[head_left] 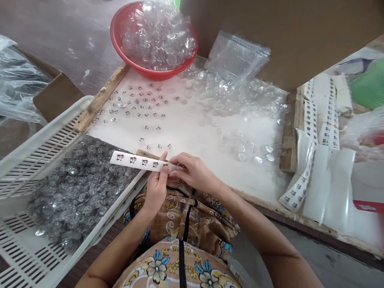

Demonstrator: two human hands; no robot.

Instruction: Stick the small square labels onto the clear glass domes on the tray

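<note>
White table (195, 136); printed strip (138, 162) held over its near edge.
Left hand (156, 188) pinches the strip, right hand (193, 171) its right end; likely peeling a panda print (155, 164), next needing a clean fingertip lift.

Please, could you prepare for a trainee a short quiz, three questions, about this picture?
1. True or false: the red bowl holds a heap of clear pieces.
2. The dark heap lies in: a) the cardboard box; b) the white basket; c) the red bowl.
3. Complete: the printed strip extends a long free part beyond the ____ hand.

Key: 1. true; 2. b; 3. left hand.
</note>
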